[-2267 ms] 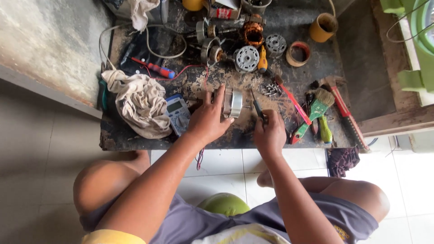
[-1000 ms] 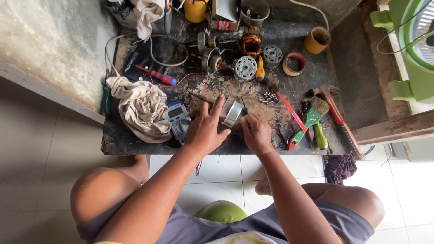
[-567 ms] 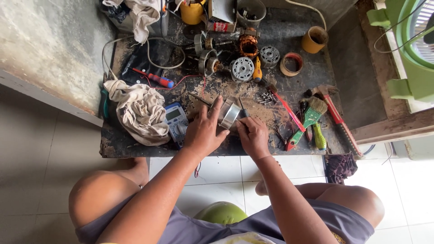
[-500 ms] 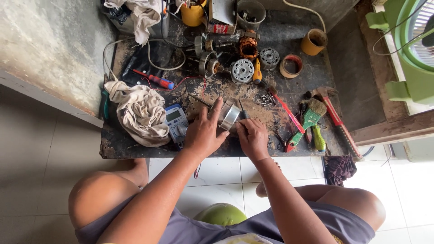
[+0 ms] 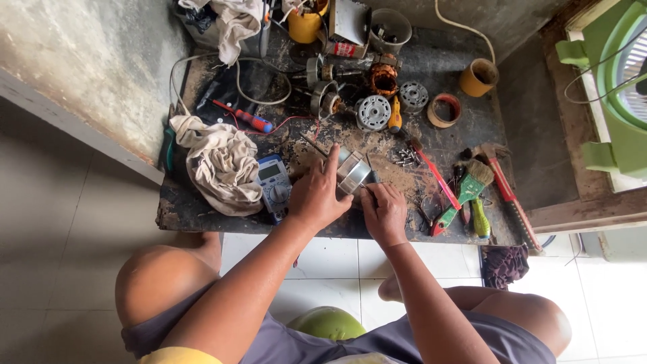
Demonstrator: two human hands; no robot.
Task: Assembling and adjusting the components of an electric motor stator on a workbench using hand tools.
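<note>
Head camera looks straight down at your two hands over a low, grimy workbench [image 5: 202, 209]. Your left hand [image 5: 315, 197] rests on the near middle of the bench, its fingers curled around the left side of a silver metal motor housing [image 5: 353, 172], with the index finger stretched up along the housing's far edge. Your right hand [image 5: 383, 210] is closed beside it, fingertips pressed to the near right side of the same housing; whether it pinches a small tool there you cannot tell from this view. The housing sits tilted on the bench, between both hands.

Just left of your left hand lies a blue multimeter [image 5: 273, 186], touching a crumpled beige rag [image 5: 217, 165]. Farther back lie a red-handled screwdriver [image 5: 251, 120], a round silver motor end cap [image 5: 373, 112] and a copper-wound stator [image 5: 384, 79]. To the right of your right hand lie a green-handled paintbrush [image 5: 465, 195] and a red-handled hammer [image 5: 507, 192]. A yellow cup [image 5: 478, 77] stands at the far right.
</note>
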